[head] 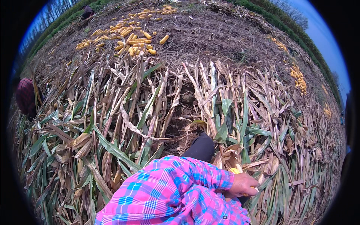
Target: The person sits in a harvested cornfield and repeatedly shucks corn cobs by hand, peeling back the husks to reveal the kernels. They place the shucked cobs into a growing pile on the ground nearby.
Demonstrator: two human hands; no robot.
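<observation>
My left hand (244, 184) reaches across to the right in a pink and blue plaid sleeve. Its fingers are closed around a yellow ear of corn (234, 170), whose kernels show above the hand and between the fingers. Dry, opened corn husks (229, 157) lie just beyond the ear, among cut corn stalks (247, 140). My right hand cannot be made out; the left arm and the shirt cover that area. A dark-trousered leg (201, 147) of mine stands beside the stalks.
Flattened corn stalks (112, 112) cover the ground on both sides, with bare soil (182, 112) between. Husked ears lie in a pile (137, 42) ahead and in another pile (298, 77) at right. One person (26, 97) is at far left; another person (87, 11) is farther off.
</observation>
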